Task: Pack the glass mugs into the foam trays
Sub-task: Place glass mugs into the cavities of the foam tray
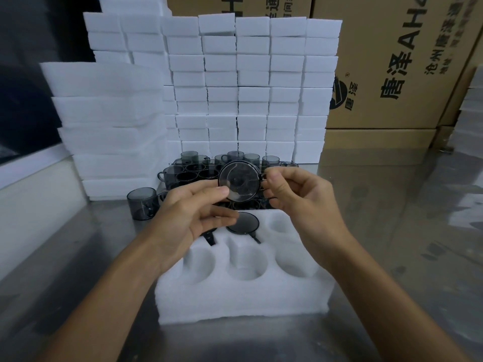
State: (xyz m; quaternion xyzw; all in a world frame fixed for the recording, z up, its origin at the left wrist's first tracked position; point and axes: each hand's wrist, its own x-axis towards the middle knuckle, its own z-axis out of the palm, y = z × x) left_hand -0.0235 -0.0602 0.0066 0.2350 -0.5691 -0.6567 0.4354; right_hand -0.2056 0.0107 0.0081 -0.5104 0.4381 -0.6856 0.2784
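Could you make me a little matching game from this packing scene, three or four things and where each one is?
Things:
1. held mug
2. packed mug
3. lone mug
4. cardboard boxes

Places:
A. standing alone on the metal table, left of the foam tray
B. stacked at the back right
C. up in the air between the left hand and right hand
D. sunk in a back-row pocket of the foam tray

Pairs: 1-C, 2-D, 3-A, 4-B

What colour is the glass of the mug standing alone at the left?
Smoky grey, see-through mug; the head view shows it.
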